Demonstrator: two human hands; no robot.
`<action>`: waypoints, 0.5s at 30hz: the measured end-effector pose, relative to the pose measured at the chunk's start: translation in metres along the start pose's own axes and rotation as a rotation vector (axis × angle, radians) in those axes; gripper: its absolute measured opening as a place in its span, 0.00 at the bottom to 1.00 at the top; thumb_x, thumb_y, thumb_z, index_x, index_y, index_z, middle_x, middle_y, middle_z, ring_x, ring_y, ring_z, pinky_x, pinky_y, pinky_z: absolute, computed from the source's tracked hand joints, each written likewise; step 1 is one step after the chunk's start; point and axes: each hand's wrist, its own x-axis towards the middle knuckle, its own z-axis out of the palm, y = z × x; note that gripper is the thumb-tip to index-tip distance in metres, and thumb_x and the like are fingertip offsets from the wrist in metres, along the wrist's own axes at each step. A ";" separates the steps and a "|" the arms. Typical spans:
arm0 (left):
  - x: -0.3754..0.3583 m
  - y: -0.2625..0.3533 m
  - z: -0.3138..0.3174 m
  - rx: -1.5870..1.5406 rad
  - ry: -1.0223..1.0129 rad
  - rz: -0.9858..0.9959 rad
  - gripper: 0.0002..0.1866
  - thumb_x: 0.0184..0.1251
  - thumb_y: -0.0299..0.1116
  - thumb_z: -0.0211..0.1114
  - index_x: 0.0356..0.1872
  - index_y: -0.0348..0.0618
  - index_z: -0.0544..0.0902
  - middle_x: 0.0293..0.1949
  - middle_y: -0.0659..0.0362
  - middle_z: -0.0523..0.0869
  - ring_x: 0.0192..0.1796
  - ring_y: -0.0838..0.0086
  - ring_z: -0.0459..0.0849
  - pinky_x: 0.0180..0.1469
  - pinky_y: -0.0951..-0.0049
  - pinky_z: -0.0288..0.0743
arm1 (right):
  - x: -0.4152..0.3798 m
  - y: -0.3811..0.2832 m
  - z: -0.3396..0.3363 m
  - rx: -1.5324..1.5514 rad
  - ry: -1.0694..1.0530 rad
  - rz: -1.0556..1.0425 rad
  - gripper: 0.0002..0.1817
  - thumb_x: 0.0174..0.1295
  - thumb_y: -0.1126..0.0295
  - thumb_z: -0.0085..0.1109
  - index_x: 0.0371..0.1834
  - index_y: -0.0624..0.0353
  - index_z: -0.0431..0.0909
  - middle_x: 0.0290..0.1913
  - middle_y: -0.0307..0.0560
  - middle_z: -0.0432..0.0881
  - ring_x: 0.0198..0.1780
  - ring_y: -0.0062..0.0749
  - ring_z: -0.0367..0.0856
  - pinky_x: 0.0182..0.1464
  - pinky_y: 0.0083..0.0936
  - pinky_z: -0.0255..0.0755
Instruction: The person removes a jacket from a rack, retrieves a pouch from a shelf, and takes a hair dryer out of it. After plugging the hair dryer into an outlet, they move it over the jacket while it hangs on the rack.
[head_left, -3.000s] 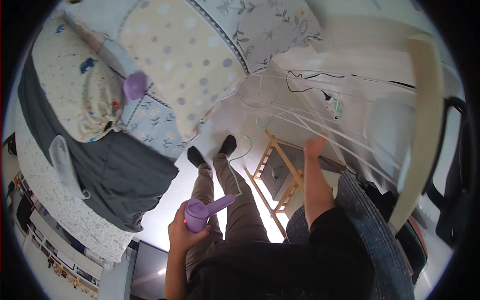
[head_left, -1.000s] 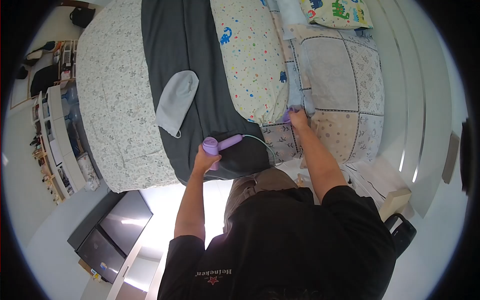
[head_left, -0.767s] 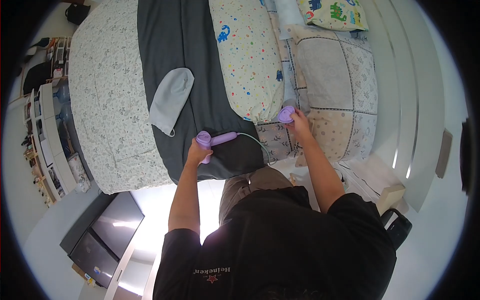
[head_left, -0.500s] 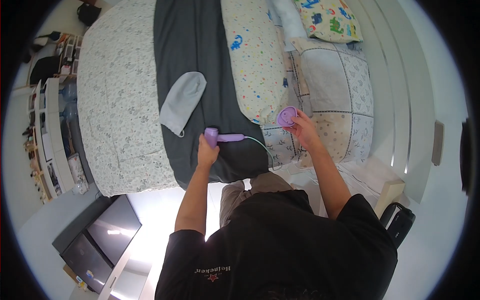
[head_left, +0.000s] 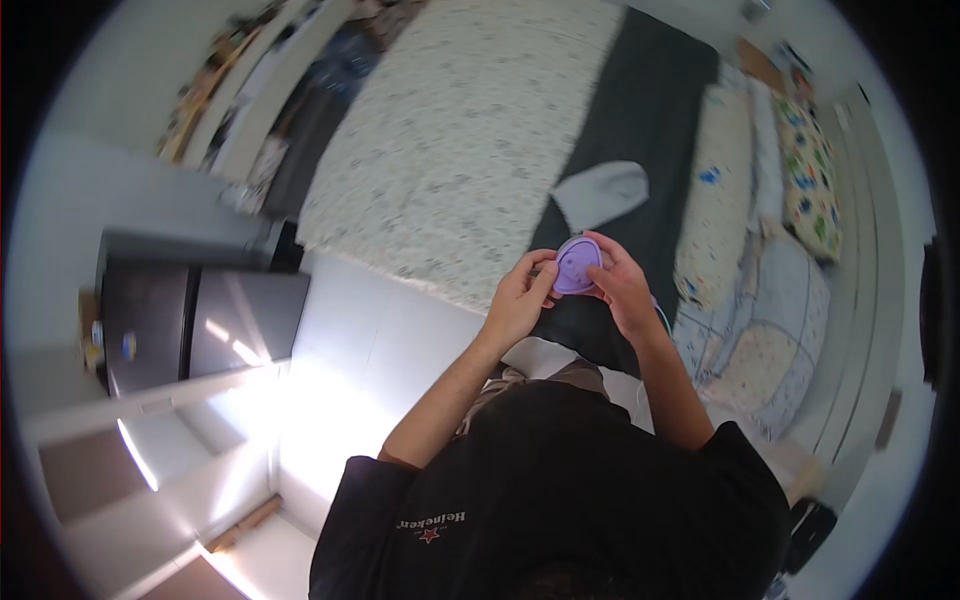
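Note:
A purple hair dryer diffuser (head_left: pixel 575 268), a cup-like attachment, faces up between my two hands. My right hand (head_left: pixel 622 285) is closed on its right side, with the thumb on its face. My left hand (head_left: pixel 522 295) is closed at its left side, on the hair dryer, whose body is mostly hidden behind the diffuser and my hands. The pale green cord (head_left: pixel 663 318) comes out past my right wrist. A light grey cloth cap (head_left: pixel 605 193) lies just beyond my hands on the dark grey blanket (head_left: pixel 640 100).
The bed has a pale patterned cover (head_left: pixel 450 130) on the left. A speckled bolster (head_left: pixel 715 190), a dinosaur-print pillow (head_left: pixel 808 175) and a folded patchwork quilt (head_left: pixel 770 350) lie at the right. A dark fridge (head_left: pixel 245 320) stands to the left, beyond the bed's corner.
My hands, apart before, have come together, bringing the diffuser to the hair dryer. The head view has turned, so the bed now sits at an angle and more floor shows at left.

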 end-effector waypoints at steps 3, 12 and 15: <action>-0.053 0.037 -0.079 0.154 0.131 0.078 0.21 0.77 0.41 0.60 0.62 0.37 0.75 0.44 0.58 0.83 0.38 0.78 0.84 0.39 0.77 0.79 | 0.023 0.022 0.091 -0.026 -0.206 0.005 0.29 0.71 0.75 0.54 0.74 0.65 0.59 0.60 0.51 0.79 0.56 0.31 0.81 0.56 0.31 0.79; -0.146 0.087 -0.261 0.063 0.526 0.128 0.22 0.73 0.38 0.64 0.58 0.31 0.76 0.39 0.56 0.85 0.32 0.79 0.84 0.35 0.78 0.78 | 0.085 0.070 0.296 -0.084 -0.687 0.213 0.39 0.69 0.69 0.59 0.79 0.63 0.50 0.62 0.50 0.76 0.56 0.32 0.78 0.55 0.31 0.75; -0.155 0.093 -0.313 0.063 0.625 0.119 0.20 0.75 0.37 0.62 0.59 0.31 0.76 0.41 0.55 0.86 0.34 0.77 0.85 0.38 0.76 0.80 | 0.118 0.088 0.348 -0.177 -0.778 0.272 0.40 0.69 0.70 0.59 0.80 0.64 0.49 0.58 0.48 0.77 0.54 0.31 0.79 0.54 0.31 0.75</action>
